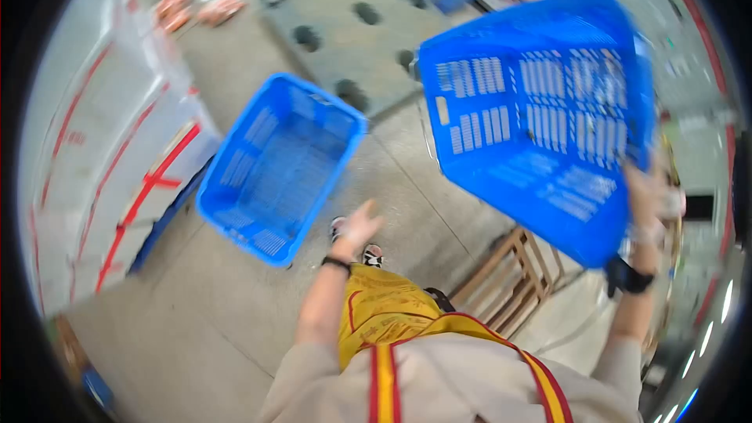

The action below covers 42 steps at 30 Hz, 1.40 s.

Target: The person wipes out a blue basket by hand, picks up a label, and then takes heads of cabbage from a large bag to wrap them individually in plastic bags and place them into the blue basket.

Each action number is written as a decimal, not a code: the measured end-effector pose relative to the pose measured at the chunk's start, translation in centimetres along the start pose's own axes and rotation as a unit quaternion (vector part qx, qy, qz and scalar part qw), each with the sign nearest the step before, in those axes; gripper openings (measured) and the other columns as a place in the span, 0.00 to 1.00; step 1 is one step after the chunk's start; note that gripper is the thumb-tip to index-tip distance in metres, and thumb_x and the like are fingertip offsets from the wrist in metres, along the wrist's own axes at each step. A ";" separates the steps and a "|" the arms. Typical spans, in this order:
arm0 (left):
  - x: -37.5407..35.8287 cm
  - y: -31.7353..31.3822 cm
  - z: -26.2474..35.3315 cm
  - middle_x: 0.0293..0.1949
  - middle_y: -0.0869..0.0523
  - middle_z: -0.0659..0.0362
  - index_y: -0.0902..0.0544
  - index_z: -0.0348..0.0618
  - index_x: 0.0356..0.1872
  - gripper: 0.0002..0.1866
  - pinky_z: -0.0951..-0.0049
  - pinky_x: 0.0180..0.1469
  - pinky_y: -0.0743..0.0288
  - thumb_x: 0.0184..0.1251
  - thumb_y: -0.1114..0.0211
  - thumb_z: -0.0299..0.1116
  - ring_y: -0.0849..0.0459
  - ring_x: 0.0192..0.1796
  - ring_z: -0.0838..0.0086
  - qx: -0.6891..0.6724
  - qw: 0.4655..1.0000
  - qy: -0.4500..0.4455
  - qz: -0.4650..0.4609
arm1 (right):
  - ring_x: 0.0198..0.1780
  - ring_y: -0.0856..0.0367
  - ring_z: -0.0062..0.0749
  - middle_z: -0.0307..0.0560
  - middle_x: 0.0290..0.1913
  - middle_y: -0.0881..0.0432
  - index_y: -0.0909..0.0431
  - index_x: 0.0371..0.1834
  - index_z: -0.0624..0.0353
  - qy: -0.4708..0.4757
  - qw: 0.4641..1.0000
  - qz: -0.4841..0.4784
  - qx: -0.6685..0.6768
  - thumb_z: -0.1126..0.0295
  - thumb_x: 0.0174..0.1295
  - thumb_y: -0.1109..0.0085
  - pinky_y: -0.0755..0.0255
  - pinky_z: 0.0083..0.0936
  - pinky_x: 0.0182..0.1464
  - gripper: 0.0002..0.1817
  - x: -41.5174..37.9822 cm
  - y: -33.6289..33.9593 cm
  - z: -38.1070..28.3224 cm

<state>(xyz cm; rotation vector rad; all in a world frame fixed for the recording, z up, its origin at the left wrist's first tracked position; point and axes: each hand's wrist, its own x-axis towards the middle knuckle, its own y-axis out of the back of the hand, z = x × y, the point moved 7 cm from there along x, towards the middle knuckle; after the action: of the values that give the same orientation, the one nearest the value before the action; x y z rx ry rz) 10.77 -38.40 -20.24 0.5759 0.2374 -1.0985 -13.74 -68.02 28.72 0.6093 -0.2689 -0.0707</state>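
**Two blue crates, one raised and one on the floor**

While the right hand (646, 204) is raised at the right of the view with its forearm pointing upward, it grips the lower right edge of a blue perforated plastic crate (540, 102), fingers closed on the rim. This crate is held off the floor, tilted so that its slotted underside faces the camera. A dark band sits on the right wrist. The left hand (356, 227) reaches forward and down at the centre of the view, arm extended, palm open with fingers spread wide and holding nothing. A dark band circles this wrist as well. This hand is near, but apart from, a second blue perforated plastic crate (278, 164), which rests on the grey concrete floor (211, 321) with its open side up and no contents showing inside.

Below the raised crate stands a low wooden frame stool (517, 274) on the floor. To the left is a stack of white cartons bound with red tape (125, 180). Beyond the crates lies a grey flat pallet with round dark holes (337, 23). Further goods at the top edge are too blurred to identify.

The person wears a beige top with red and yellow straps and a yellow apron. No writing or brand can be read; the picture is motion-blurred.

Count: two blue crates, one stool, one pallet, two hands.
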 end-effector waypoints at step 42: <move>-19.0 1.0 -19.8 0.38 0.14 0.46 0.23 0.45 0.56 0.19 0.64 0.46 0.23 0.66 0.43 0.40 0.15 0.43 0.56 0.211 0.957 0.188 -0.065 | 0.21 0.29 0.23 0.40 0.22 0.25 0.25 0.31 0.62 -0.575 0.344 -0.271 0.691 0.72 0.51 0.44 0.34 0.21 0.26 0.06 -24.9 -29.5 -28.4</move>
<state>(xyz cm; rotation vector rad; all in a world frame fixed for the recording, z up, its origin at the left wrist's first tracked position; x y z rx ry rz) 5.08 -12.62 -27.68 1.1707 0.3778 -1.1684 -29.67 -72.86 -16.23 2.3740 -1.6356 -1.0724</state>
